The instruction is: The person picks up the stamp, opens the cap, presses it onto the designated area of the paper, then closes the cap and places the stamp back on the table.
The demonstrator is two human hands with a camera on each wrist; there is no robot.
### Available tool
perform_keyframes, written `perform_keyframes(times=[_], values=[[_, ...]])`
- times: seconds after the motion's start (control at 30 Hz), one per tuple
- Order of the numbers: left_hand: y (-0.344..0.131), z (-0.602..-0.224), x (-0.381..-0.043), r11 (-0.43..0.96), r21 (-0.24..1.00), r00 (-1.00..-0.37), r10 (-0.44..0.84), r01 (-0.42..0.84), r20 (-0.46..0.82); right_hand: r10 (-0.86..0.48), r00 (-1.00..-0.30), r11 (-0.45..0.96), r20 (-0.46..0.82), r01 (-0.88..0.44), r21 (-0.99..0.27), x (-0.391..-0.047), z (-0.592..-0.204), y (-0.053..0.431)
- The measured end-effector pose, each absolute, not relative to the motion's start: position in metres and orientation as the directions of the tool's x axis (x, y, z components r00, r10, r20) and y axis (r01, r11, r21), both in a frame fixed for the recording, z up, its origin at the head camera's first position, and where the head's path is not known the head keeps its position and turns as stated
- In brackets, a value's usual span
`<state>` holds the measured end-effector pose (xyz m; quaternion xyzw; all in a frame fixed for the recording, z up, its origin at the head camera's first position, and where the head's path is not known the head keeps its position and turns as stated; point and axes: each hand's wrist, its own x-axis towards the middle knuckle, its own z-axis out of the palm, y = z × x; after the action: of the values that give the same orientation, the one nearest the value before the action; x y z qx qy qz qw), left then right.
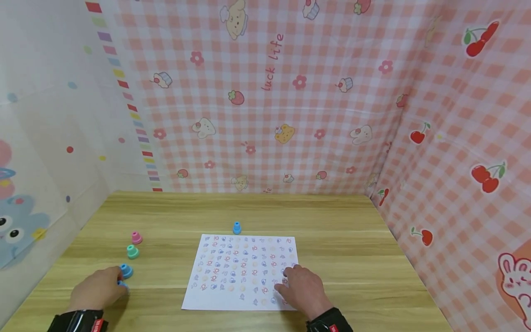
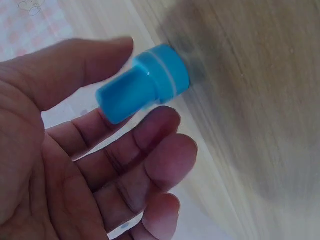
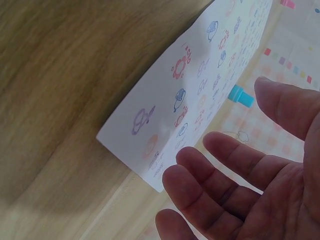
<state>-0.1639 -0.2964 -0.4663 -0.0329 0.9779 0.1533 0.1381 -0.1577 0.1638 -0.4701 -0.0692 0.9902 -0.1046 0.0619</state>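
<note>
My left hand (image 1: 96,288) is at the table's left side, holding a blue toy stamp (image 2: 145,82) between thumb and index finger; the other fingers are loosely bent below it. Part of the index finger is hidden behind the stamp's handle. Just beyond that hand stands another blue stamp (image 1: 126,270). A white sheet of paper (image 1: 192,297) covered in rows of small printed pictures lies in the middle of the table. Over its right edge is my right hand (image 1: 306,289), fingers relaxed and slightly bent, with nothing in them.
Farther back on the left stand a green stamp (image 1: 132,251) and a pink stamp (image 1: 137,237). One more blue stamp (image 1: 237,228) stands behind the paper's far edge. Patterned cloth (image 1: 265,106) hangs behind the wooden table (image 1: 352,240) and at its sides.
</note>
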Motion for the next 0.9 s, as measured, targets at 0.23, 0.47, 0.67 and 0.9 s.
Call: perform_keyframes(times=[0.23,0.47,0.67,0.9], values=[[-0.294,-0.454,-0.162,0.954,0.277,-0.963,-0.038,-0.115,-0.268,-0.159,-0.983,0.968,-0.088,-0.137,-0.211,-0.157,-0.472,0.165],[-0.281,-0.443,-0.165,0.955,0.294,-0.976,0.023,-0.042,-0.215,-0.151,-0.984,0.968,-0.097,-0.127,-0.216,-0.158,-0.471,0.164],[-0.255,-0.441,-0.170,0.965,0.262,-0.980,0.037,-0.015,-0.193,-0.155,-0.980,0.969,-0.127,-0.126,-0.215,-0.160,-0.472,0.163],[-0.224,-0.444,-0.176,0.963,0.269,-0.985,0.058,0.012,-0.162,-0.158,-0.978,0.971,-0.139,-0.128,-0.204,-0.161,-0.470,0.163]])
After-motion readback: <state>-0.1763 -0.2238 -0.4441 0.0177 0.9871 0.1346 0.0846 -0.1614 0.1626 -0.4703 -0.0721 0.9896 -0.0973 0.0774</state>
